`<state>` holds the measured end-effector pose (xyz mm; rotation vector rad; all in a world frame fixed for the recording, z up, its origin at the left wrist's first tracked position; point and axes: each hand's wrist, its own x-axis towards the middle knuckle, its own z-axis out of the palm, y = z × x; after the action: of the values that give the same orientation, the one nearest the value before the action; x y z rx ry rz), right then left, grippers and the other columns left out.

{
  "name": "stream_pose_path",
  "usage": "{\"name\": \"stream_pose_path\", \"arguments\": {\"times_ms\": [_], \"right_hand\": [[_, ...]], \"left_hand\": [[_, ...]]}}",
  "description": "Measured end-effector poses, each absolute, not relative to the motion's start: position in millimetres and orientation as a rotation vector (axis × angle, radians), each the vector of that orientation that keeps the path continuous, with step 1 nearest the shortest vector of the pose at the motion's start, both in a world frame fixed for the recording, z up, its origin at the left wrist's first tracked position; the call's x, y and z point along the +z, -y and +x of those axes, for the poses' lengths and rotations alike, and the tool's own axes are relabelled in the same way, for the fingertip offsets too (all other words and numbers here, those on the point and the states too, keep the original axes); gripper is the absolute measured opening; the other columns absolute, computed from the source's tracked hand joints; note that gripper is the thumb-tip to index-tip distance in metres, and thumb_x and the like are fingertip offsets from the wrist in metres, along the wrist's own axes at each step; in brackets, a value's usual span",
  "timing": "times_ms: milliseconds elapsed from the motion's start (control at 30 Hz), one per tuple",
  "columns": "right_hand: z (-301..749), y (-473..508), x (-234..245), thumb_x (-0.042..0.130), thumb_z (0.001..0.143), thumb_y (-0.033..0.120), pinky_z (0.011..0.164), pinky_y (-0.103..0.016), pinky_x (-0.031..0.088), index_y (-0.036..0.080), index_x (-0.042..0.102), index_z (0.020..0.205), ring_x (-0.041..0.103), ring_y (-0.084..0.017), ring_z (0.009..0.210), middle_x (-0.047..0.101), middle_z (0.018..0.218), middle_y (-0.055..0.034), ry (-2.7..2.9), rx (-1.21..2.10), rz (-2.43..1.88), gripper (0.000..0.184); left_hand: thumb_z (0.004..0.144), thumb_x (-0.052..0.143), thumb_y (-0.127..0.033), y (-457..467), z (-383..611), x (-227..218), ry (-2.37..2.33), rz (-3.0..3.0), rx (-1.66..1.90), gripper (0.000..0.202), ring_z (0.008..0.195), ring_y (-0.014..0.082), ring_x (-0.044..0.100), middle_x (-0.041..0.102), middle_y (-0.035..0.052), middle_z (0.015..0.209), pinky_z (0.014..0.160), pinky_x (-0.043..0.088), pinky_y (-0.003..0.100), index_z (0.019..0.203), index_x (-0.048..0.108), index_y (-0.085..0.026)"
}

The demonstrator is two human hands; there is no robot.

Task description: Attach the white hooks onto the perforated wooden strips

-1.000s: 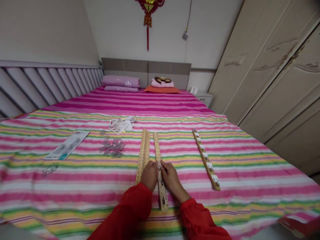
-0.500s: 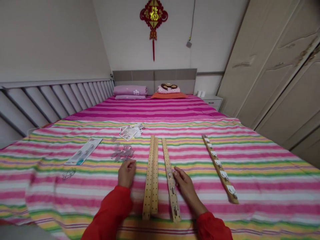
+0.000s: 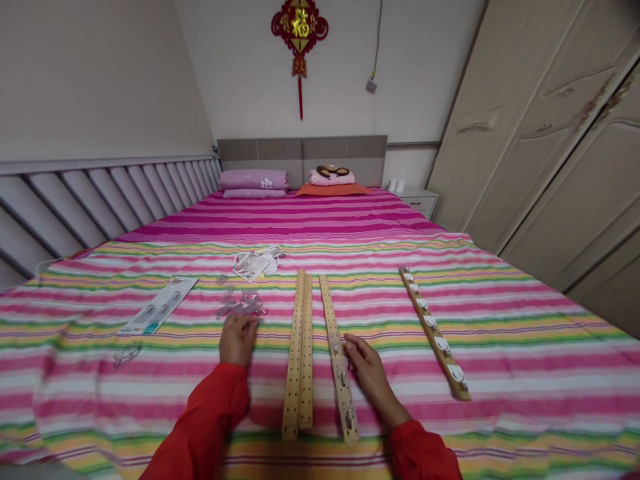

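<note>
I see the left hand (image 3: pixel 237 340), in a red sleeve, lying palm down on a striped bed (image 3: pixel 505 313). Its fingers (image 3: pixel 243 323) reach forward to the near edge of a pile of clear hooks (image 3: pixel 240 304). They curl down out of my sight, so I cannot tell whether they are pinched on a hook or only touching the pile.

The right hand (image 3: pixel 367 372) rests flat on the bed. Its fingers (image 3: pixel 353 347) are stretched out and close together, with the tips against the right edge of a wooden strip (image 3: pixel 336 357). They do not wrap around it. The strip lies flat, running straight away from the fingers, and is full of small holes. A few metal hooks (image 3: pixel 343 380) are set in the part nearest me, one just at the fingertips.

Between the two hands lie two more strips (image 3: pixel 300 353), touching side by side, with bare holes. Well to the right of the right fingers lies a fourth strip (image 3: pixel 433 331), angled and carrying a row of white hooks.

To the left of the left fingers lies a long printed card (image 3: pixel 160 305), and nearer me a small wire piece (image 3: pixel 127 352). Beyond the pile are some small clear packets (image 3: pixel 257 262).

Far past both hands are pillows (image 3: pixel 255 180) at the headboard, and a red knot ornament (image 3: pixel 300 30) on the wall.
</note>
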<state>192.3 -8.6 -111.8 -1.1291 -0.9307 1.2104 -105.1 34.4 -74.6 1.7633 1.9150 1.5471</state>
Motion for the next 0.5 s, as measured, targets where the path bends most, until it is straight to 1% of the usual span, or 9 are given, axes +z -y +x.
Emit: {"name": "stream_pose_path", "arguments": {"times_ms": [100,200,267,333,400,500], "right_hand": [[192,8,-114,0.071,0.064,0.048,0.038,-0.022,0.031,0.016,0.066,0.092,0.043,-0.010,0.040,0.057,0.054,0.0036,0.922,1.214,-1.113,0.043],[193,6,-116,0.073,0.062,0.047,0.036,-0.021,0.028,0.016,0.065,0.091,0.042,-0.009,0.038,0.057,0.053,0.0038,0.886,1.236,-1.093,0.043],[194,4,-115,0.073,0.061,0.046,0.036,-0.021,0.026,0.016,0.065,0.090,0.040,-0.008,0.037,0.058,0.054,0.0036,0.852,1.261,-1.084,0.043],[194,4,-114,0.073,0.062,0.045,0.035,-0.020,0.026,0.016,0.065,0.090,0.041,-0.007,0.037,0.059,0.056,0.0031,0.826,1.282,-1.081,0.041],[194,6,-109,0.072,0.063,0.043,0.036,-0.020,0.027,0.016,0.066,0.087,0.041,-0.007,0.036,0.060,0.058,0.0027,0.824,1.281,-1.076,0.037],[189,11,-100,0.072,0.064,0.041,0.038,-0.021,0.030,0.016,0.067,0.079,0.041,-0.007,0.038,0.058,0.057,0.0032,0.871,1.253,-1.039,0.030]], "left_hand": [[0.062,0.069,-0.028,-29,-103,-64,-1.848,1.407,1.637,0.013,0.068,0.0166,0.057,0.063,0.0038,0.073,0.064,0.047,0.029,0.070,0.071,-0.018],[0.060,0.073,-0.021,-21,-95,-49,-1.625,0.926,1.659,0.013,0.066,0.0115,0.059,0.067,0.0006,0.072,0.061,0.047,0.021,0.072,0.070,-0.017],[0.063,0.072,-0.013,-14,-86,-38,-1.432,0.655,1.630,0.012,0.061,0.0070,0.059,0.067,-0.0017,0.069,0.057,0.046,0.016,0.074,0.068,-0.016],[0.067,0.069,-0.006,-5,-73,-28,-1.280,0.466,1.550,0.013,0.054,0.0040,0.058,0.065,-0.0030,0.065,0.051,0.045,0.012,0.075,0.066,-0.016],[0.070,0.066,-0.002,4,-59,-19,-1.194,0.380,1.451,0.015,0.049,0.0033,0.057,0.064,-0.0031,0.063,0.046,0.045,0.011,0.076,0.065,-0.015],[0.075,0.061,0.001,14,-37,-13,-1.143,0.342,1.350,0.015,0.048,0.0041,0.059,0.064,-0.0023,0.061,0.044,0.046,0.010,0.077,0.063,-0.014]]}}
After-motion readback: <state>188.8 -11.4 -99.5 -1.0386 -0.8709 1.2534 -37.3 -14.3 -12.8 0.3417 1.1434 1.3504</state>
